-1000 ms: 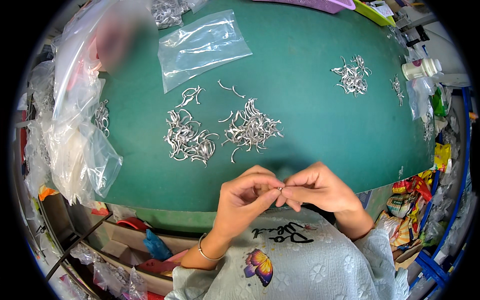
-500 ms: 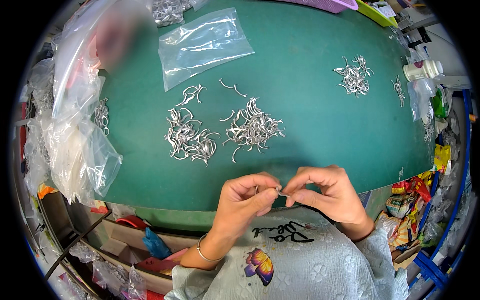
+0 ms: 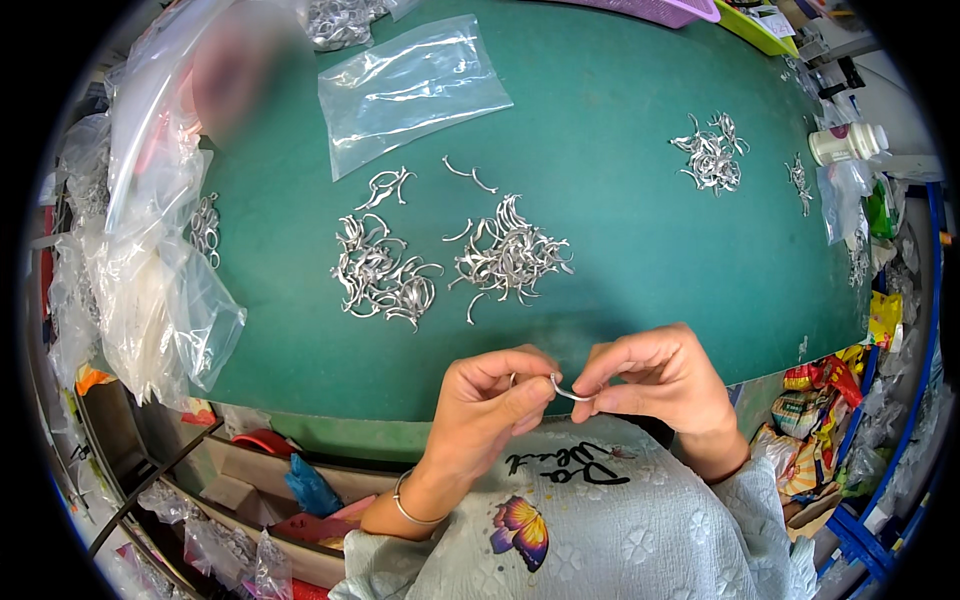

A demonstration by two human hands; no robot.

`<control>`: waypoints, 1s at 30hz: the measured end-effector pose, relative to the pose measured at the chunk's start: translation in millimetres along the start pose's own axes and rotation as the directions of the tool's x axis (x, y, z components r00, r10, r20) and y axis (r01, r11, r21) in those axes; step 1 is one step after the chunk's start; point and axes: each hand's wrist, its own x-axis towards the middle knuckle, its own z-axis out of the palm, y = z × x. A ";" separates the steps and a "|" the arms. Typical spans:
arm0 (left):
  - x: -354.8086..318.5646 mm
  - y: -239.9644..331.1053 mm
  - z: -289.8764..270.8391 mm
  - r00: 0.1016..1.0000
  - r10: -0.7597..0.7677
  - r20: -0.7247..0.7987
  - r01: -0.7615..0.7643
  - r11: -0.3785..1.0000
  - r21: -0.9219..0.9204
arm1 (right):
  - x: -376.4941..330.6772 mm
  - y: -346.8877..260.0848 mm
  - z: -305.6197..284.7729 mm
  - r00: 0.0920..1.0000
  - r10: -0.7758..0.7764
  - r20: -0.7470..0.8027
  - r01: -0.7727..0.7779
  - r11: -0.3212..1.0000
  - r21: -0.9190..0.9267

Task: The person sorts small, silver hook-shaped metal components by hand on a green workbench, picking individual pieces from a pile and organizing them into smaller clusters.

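metal strip — slim, curved, silvery

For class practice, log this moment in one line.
left hand: pinching curved metal piece | right hand: pinching same piece | metal piles: on green table

Free lane between middle metal pile and larger right pile; plastic bags block left.

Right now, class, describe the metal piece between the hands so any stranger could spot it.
At the near edge of the large green table, the left hand and right hand nearly meet. Between them is a thin, curved silver piece, held up while similar pieces lie on the table.
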 end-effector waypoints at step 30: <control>-1.3 0.9 -3.2 0.981 0.189 0.035 -0.192 0.942 0.275 | 10.4 10.2 7.1 0.701 -0.653 0.287 0.591 0.306 -0.747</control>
